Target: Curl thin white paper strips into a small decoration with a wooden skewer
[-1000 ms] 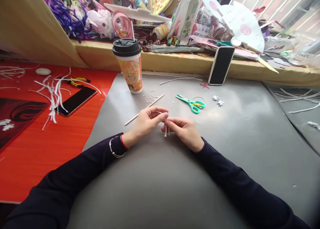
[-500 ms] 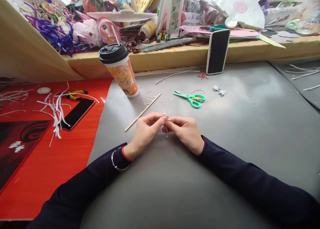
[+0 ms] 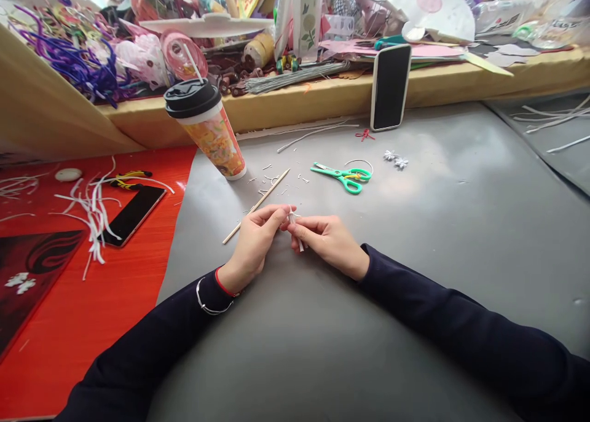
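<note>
My left hand (image 3: 252, 241) and my right hand (image 3: 329, 242) meet near the middle of the view, fingertips close together. Between them is a small bundle of white cord (image 3: 292, 218), pinched by both hands, with an end sticking out below my right fingertips. Its exact shape is partly hidden by the fingers. Beyond my left hand a pointed wooden stick (image 3: 277, 182) lies slantwise among white cord scraps (image 3: 270, 179). Green-handled scissors (image 3: 343, 176) rest farther off, beside a thin curved cord. Small white flower shapes (image 3: 395, 159) and a red knotted piece (image 3: 365, 135) lie to the right.
A lidded paper cup (image 3: 212, 139) stands at the back left, and a phone (image 3: 391, 89) stands upright at the back. Another phone (image 3: 133, 216), white cords (image 3: 95, 216) and yellow-black pliers (image 3: 131, 179) lie on the red surface. Craft supplies crowd the ledge (image 3: 276, 105).
The view has shifted slightly, moving the surroundings left. My fingertips have parted a little, and more of the white cord bundle shows between and below them.
</note>
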A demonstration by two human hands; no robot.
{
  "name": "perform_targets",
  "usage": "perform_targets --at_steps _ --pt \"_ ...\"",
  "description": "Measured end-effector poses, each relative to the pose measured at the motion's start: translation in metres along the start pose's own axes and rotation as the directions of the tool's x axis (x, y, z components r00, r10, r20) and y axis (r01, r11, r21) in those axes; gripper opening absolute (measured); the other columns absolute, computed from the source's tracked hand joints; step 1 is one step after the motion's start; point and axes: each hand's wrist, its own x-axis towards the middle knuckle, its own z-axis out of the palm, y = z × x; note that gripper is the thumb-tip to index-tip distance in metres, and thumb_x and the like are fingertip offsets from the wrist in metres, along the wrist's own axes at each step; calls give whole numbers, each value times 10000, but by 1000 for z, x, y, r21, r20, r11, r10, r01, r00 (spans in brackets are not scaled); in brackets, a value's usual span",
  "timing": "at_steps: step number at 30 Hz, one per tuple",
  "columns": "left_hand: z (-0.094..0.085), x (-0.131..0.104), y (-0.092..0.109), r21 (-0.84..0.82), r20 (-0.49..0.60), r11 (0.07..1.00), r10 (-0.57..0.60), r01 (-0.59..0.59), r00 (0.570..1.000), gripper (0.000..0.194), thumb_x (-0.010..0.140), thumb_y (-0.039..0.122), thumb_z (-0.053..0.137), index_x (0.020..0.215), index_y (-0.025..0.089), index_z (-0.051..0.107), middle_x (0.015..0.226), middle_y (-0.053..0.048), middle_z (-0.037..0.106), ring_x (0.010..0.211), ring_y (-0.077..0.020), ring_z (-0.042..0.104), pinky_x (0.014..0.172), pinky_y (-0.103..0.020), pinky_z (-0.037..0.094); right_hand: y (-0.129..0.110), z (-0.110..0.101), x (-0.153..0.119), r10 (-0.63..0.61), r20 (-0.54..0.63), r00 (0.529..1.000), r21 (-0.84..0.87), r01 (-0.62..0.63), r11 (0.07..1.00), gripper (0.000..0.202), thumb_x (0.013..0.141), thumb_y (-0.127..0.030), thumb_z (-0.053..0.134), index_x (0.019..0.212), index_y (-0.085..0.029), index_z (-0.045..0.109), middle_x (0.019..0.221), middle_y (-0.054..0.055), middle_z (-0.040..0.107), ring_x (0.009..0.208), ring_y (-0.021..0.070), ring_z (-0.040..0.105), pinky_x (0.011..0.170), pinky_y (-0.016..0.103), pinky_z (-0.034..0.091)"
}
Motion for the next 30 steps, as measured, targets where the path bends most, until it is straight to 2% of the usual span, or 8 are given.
perform_targets --at_steps 3,6,13,16,21,30 --pt "0 0 0 53 2 998 18 -18 1000 214 796 346 565 786 151 652 535 21 568 549 -110 555 695 -279 459 0 0 -1 -10 -43 999 -58 7 998 385 818 -441 506 592 -137 576 564 -24 521 541 59 436 568 203 364" --pt "1 -2 1 139 -44 989 54 -47 998 193 778 325 586 711 160 661 601 9 602 632 -113 555 677 -242 439 0 1 -1 -6 -76 997 -72 0 997 405 818 -456 492 581 -137 569 541 -28 504 522 57 423 555 205 352" --pt "-1 -4 1 256 -63 964 96 -76 993 185 756 305 597 667 172 689 813 -24 652 751 -134 566 637 -220 438 1 1 -3 7 -70 998 -83 -13 996 440 822 -487 460 571 -137 551 534 -25 493 516 58 406 528 209 322" --pt "-2 -3 -2 249 -67 966 93 -74 993 234 788 307 549 668 165 691 844 -40 659 756 -139 573 631 -229 433 1 0 -2 9 -58 998 -58 -13 998 411 828 -456 470 574 -141 544 541 -30 488 525 56 400 551 207 333" --pt "-3 -1 -3 147 -96 989 38 -24 995 260 799 372 536 845 170 695 867 -44 664 685 -118 553 652 -249 433 0 -2 -1 48 -82 996 -31 -51 998 407 816 -468 485 584 -140 552 549 -26 506 537 61 427 572 213 349" --pt "-4 0 2 226 1 972 66 -65 998 181 735 347 637 728 172 681 786 -18 657 676 -108 535 651 -219 442 -1 -3 -3 33 -82 996 -46 -37 998 433 795 -507 491 559 -146 535 514 -41 474 494 50 404 519 201 326"
